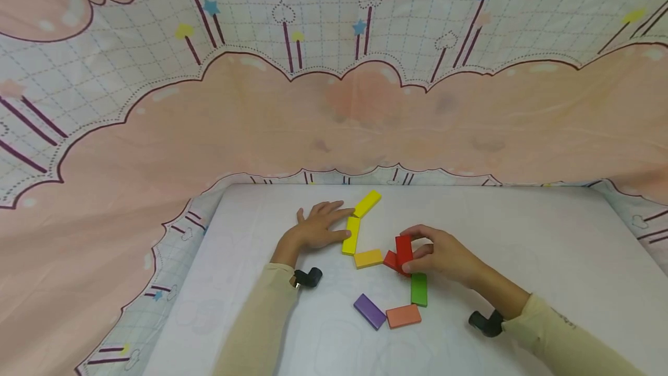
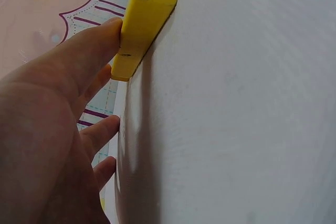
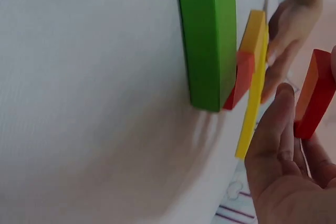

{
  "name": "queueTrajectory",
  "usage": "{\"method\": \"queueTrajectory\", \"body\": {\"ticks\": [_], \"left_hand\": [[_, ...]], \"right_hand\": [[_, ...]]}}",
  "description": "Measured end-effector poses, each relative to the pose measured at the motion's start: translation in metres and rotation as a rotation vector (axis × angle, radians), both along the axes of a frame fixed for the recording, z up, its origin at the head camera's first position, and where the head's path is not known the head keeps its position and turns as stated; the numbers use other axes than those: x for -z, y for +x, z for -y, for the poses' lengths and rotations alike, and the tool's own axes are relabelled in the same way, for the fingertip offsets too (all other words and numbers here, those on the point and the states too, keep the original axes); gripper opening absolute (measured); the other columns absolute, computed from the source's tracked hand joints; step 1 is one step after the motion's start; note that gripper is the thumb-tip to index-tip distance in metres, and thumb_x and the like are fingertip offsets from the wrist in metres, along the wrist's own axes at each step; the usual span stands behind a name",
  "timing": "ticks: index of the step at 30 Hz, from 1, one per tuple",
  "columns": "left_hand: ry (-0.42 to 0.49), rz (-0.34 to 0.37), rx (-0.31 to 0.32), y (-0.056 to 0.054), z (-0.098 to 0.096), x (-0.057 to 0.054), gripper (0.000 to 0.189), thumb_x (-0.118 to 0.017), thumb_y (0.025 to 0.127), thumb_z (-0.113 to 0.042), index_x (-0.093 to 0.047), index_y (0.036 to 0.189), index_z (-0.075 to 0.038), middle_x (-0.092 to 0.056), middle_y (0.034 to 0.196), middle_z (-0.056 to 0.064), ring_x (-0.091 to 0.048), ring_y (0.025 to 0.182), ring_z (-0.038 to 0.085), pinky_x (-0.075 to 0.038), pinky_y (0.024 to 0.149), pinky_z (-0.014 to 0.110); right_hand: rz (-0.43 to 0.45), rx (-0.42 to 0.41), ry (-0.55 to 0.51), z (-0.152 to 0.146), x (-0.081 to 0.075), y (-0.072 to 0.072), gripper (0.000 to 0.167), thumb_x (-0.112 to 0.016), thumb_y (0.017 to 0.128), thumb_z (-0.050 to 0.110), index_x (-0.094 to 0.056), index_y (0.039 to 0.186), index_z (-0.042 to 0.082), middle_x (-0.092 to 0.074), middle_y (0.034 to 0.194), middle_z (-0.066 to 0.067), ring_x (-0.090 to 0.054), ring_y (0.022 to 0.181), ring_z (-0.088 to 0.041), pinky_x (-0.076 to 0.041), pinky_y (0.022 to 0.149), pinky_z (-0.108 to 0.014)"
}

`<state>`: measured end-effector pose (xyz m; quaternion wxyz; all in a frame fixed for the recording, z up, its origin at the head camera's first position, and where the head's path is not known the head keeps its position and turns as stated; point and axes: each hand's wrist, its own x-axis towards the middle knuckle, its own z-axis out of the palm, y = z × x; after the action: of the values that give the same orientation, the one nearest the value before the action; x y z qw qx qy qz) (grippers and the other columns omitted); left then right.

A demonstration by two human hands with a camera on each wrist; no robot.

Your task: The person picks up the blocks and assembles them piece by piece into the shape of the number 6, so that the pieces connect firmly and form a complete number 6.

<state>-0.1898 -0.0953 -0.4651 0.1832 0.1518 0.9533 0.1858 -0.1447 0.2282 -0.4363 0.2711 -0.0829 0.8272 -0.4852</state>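
In the head view, my left hand point(image 1: 315, 230) lies with fingers spread and straight beside two yellow blocks. Its thumb touches the nearer yellow block point(image 1: 352, 237), while the index fingertip is right at the farther yellow block point(image 1: 368, 203). My right hand point(image 1: 446, 254) pinches a red block point(image 1: 403, 248) between thumb and fingers. The right wrist view shows that held block raised off the table. Below it another red block point(image 1: 389, 260) lies partly hidden, between an amber block point(image 1: 368, 259) and a green block point(image 1: 419, 290).
An orange block point(image 1: 403, 316) touches the green one's near end, and a purple block point(image 1: 370, 311) lies at its left. Together the blocks form a curving line on the white table point(image 1: 548, 248). A cloud-patterned cloth point(image 1: 365, 115) hangs behind the table's far edge.
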Motion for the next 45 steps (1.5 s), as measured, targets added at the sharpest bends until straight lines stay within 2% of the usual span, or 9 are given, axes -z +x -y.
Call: {"method": "queueTrajectory", "body": {"ticks": [4, 8, 16, 19, 23, 26, 29, 45], "left_hand": [[-0.003, 0.001, 0.001, 0.0, 0.0, 0.001, 0.065, -0.053, 0.098, -0.06, -0.033, 0.158, -0.044, -0.017, 0.172, -0.007, -0.01, 0.159, 0.031, 0.001, 0.115, 0.079], [-0.002, 0.005, 0.0, -0.001, 0.0, 0.001, 0.065, -0.053, 0.098, -0.06, -0.033, 0.158, -0.044, -0.018, 0.172, -0.007, -0.009, 0.159, 0.031, 0.002, 0.115, 0.079], [-0.013, 0.007, -0.003, -0.001, -0.001, -0.001, 0.065, -0.054, 0.098, -0.059, -0.033, 0.158, -0.044, -0.019, 0.172, -0.005, -0.011, 0.159, 0.033, 0.0, 0.115, 0.08], [-0.015, 0.007, -0.003, -0.001, -0.002, -0.001, 0.066, -0.054, 0.098, -0.059, -0.033, 0.158, -0.044, -0.019, 0.172, -0.005, -0.011, 0.158, 0.033, 0.0, 0.115, 0.08], [-0.014, 0.004, -0.003, -0.001, -0.001, 0.0, 0.066, -0.054, 0.098, -0.06, -0.033, 0.158, -0.043, -0.019, 0.172, -0.005, -0.011, 0.159, 0.033, 0.001, 0.115, 0.08], [-0.012, 0.0, -0.001, -0.001, -0.001, 0.001, 0.066, -0.054, 0.098, -0.06, -0.034, 0.158, -0.043, -0.019, 0.172, -0.005, -0.011, 0.159, 0.033, 0.001, 0.115, 0.08], [-0.014, -0.007, 0.003, -0.001, 0.0, 0.001, 0.066, -0.054, 0.098, -0.06, -0.034, 0.158, -0.043, -0.02, 0.172, -0.005, -0.012, 0.158, 0.033, 0.0, 0.115, 0.08], [-0.007, -0.01, 0.013, -0.002, 0.001, 0.003, 0.066, -0.053, 0.098, -0.06, -0.033, 0.158, -0.043, -0.019, 0.172, -0.006, -0.012, 0.158, 0.032, 0.001, 0.114, 0.081]], "right_hand": [[-0.035, -0.008, 0.02, 0.01, 0.001, 0.003, 0.068, -0.093, 0.072, 0.035, -0.062, 0.131, 0.023, -0.067, 0.126, -0.004, -0.068, 0.102, -0.019, -0.063, 0.082, -0.037], [-0.084, -0.037, 0.043, 0.018, -0.001, 0.007, 0.067, -0.094, 0.07, 0.035, -0.063, 0.127, 0.02, -0.071, 0.118, -0.003, -0.067, 0.103, -0.019, -0.063, 0.081, -0.037], [-0.192, -0.092, 0.083, 0.037, 0.001, 0.016, 0.06, -0.093, 0.072, 0.036, -0.066, 0.123, 0.023, -0.068, 0.119, 0.002, -0.06, 0.116, -0.023, -0.061, 0.086, -0.038], [-0.251, -0.109, 0.091, 0.043, 0.002, 0.02, 0.059, -0.093, 0.071, 0.038, -0.066, 0.122, 0.023, -0.065, 0.115, 0.001, -0.059, 0.11, -0.02, -0.06, 0.082, -0.032], [-0.299, -0.149, 0.089, 0.05, 0.004, 0.022, 0.058, -0.093, 0.073, 0.035, -0.065, 0.122, 0.018, -0.064, 0.101, -0.002, -0.058, 0.091, -0.017, -0.056, 0.072, -0.025], [-0.286, -0.169, 0.083, 0.056, 0.006, 0.024, 0.059, -0.093, 0.074, 0.033, -0.063, 0.122, 0.016, -0.065, 0.091, -0.001, -0.057, 0.079, -0.016, -0.052, 0.065, -0.023], [-0.275, -0.18, 0.096, 0.063, 0.007, 0.026, 0.06, -0.092, 0.074, 0.033, -0.062, 0.123, 0.017, -0.065, 0.087, 0.003, -0.056, 0.073, -0.014, -0.05, 0.062, -0.022], [-0.246, -0.262, 0.203, 0.089, 0.009, 0.034, 0.06, -0.09, 0.076, 0.039, -0.061, 0.124, 0.021, -0.066, 0.085, 0.01, -0.06, 0.074, -0.011, -0.051, 0.065, -0.028]]}}
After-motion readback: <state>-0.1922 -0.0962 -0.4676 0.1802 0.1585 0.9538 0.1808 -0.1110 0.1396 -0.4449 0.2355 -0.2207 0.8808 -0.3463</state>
